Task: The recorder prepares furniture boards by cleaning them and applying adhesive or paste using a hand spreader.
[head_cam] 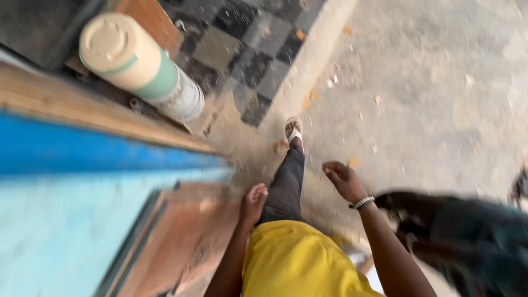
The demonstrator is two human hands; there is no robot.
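Both hands hang empty beside the legs. The left hand [253, 201] is loosely curled, fingers together, near the brown wooden board [181, 236]. The right hand [342, 179], with a beaded bracelet [361, 202], has fingers relaxed and slightly spread above the concrete floor [429, 99].

Ahead of the hands, the concrete floor [429, 82] is carrying scattered dry leaves [313, 94], one sandalled foot [293, 131] and, further left, a cream-and-green jug [140, 66].

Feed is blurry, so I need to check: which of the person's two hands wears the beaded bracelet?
The right hand, held out open over the concrete ground, has the bracelet at its wrist. The left hand, by the trouser leg, has a bare wrist.
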